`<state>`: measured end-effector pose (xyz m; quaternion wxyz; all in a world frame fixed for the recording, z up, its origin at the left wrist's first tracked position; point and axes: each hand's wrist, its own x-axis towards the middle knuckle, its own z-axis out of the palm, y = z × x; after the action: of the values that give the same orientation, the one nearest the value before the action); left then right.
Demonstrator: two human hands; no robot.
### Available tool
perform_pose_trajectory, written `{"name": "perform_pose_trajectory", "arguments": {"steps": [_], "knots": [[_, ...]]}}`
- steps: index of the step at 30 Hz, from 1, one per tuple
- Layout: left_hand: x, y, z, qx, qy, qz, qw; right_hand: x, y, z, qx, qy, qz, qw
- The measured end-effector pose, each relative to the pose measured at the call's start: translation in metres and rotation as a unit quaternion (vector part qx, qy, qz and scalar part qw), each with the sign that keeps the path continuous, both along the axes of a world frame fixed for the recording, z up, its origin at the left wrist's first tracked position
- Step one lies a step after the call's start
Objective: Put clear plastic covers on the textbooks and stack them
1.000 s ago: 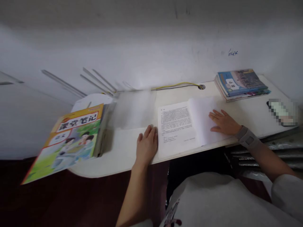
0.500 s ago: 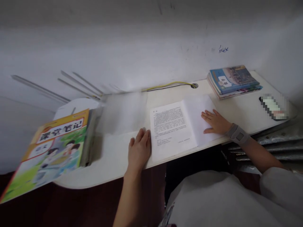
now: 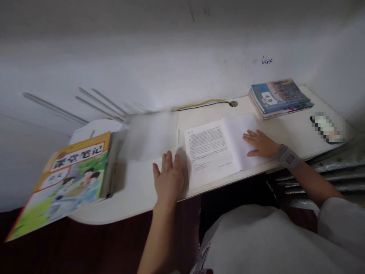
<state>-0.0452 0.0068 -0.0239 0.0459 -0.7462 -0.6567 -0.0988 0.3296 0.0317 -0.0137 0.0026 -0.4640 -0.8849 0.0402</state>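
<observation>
An open book lies on the white desk, its left page printed with text and its right side plain white. My right hand, with a grey band on the wrist, rests spread on the plain side. Just left of the book, my left hand is over the desk with its fingers stretched out and apart, holding nothing. Whether its palm touches the desk I cannot tell. Beyond its fingertips lies a clear plastic sheet.
A stack of books with a yellow and green cover overhangs the desk's left end. Blue-covered books are piled at the back right, near a phone with a pixelated screen. A yellow cable runs along the wall into a desk hole.
My left hand has lifted slightly off the book's left edge and its fingers have spread. My right hand stays on the white page. The view has shifted a little.
</observation>
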Motion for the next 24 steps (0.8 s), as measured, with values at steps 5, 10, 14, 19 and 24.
{"name": "perform_pose_trajectory", "arguments": {"steps": [5, 10, 14, 19, 24], "knots": [[0.046, -0.006, 0.005, 0.028, -0.080, -0.098, 0.992, -0.010, -0.008, 0.001, 0.019, 0.009, 0.002, 1.000], [0.049, 0.005, -0.018, -0.015, -0.155, -0.061, 0.986, -0.007, -0.008, -0.004, 0.012, 0.000, -0.012, 1.000], [0.024, 0.006, -0.033, -0.009, -0.220, -0.071, 0.973, 0.000, -0.008, -0.007, 0.015, 0.004, -0.005, 1.000], [0.015, 0.003, -0.032, -0.037, -0.249, -0.052, 0.966, 0.017, -0.007, -0.006, 0.006, -0.003, -0.031, 0.999], [0.018, 0.004, -0.028, -0.050, -0.234, -0.052, 0.969, 0.014, -0.009, 0.003, 0.014, -0.004, -0.025, 1.000]]}}
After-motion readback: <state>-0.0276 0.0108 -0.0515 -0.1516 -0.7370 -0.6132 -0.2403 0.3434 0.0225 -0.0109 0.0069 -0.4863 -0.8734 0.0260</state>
